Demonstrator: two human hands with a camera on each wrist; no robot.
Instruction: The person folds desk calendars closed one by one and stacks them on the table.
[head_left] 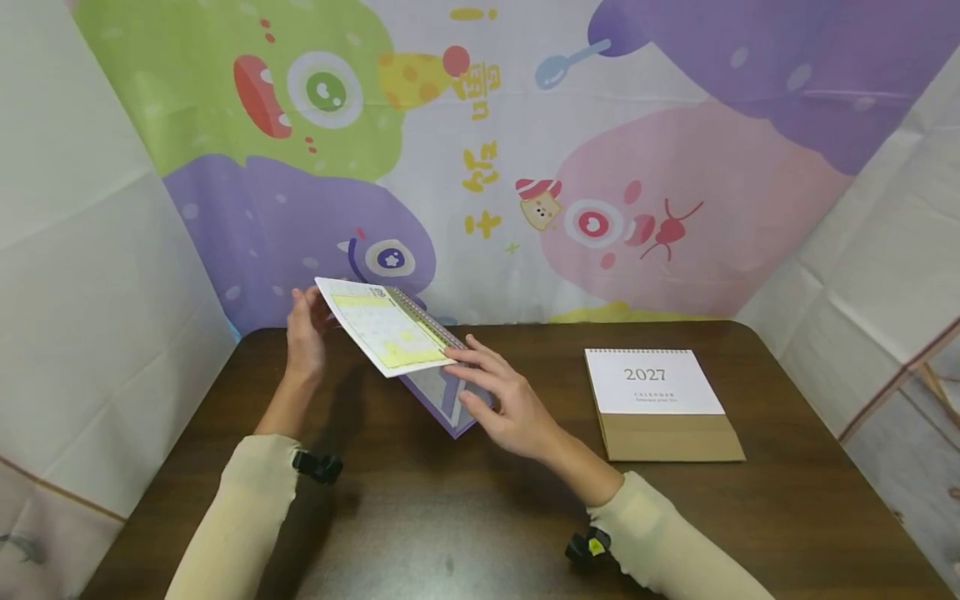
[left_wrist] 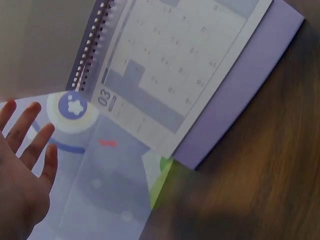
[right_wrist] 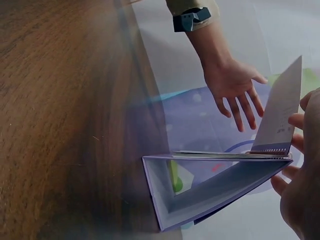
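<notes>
A purple spiral-bound desk calendar (head_left: 442, 398) stands tilted on the table, one page (head_left: 382, 329) swung up from its rings. Yellow blocks mark that page in the head view. My left hand (head_left: 306, 333) is beside the page's far left corner; its fingers are spread and straight in the right wrist view, with nothing in the palm. My right hand (head_left: 513, 404) is at the ring end, fairly straight fingers touching the raised page's edge and the thumb near the purple back panel. The left wrist view shows a sheet marked 03 (left_wrist: 160, 65) lying against the purple stand.
A second desk calendar (head_left: 652, 383), white with a tan base and 2027 on its cover, stands on the right of the dark wooden table (head_left: 450, 533). A cartoon-printed cloth (head_left: 480, 275) hangs behind the table's back edge. Pale sheets hang at both sides.
</notes>
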